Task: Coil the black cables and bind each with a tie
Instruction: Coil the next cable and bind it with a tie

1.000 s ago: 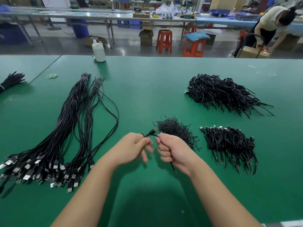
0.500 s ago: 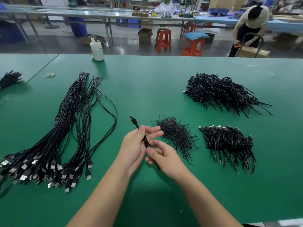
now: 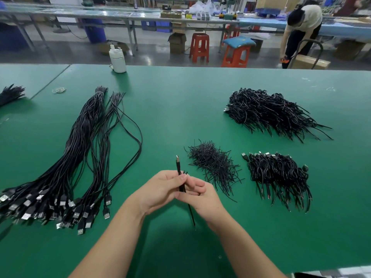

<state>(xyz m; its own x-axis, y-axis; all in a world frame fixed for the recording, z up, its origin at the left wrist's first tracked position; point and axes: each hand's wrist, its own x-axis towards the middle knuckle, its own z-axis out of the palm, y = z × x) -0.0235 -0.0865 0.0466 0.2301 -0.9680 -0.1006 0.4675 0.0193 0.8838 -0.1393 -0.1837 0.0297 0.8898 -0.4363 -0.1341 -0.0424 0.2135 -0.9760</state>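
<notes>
my left hand (image 3: 160,189) pinches a folded cable (image 3: 181,182) between thumb and fingers, plug end poking up above the grip, tail hanging down towards the table (image 3: 180,101). my right hand (image 3: 197,195) sits just beside it, fingers curled against the cable's lower part; how firmly it holds i cannot tell. the cable looks light, thin and springy, likely to uncoil if i loosen, so i'd hold it at the middle of the folds. ties (image 3: 212,164) lie near, just right; loose cables (image 3: 76,157) wait on the left, finished bundles (image 3: 278,174) on the right.
</notes>
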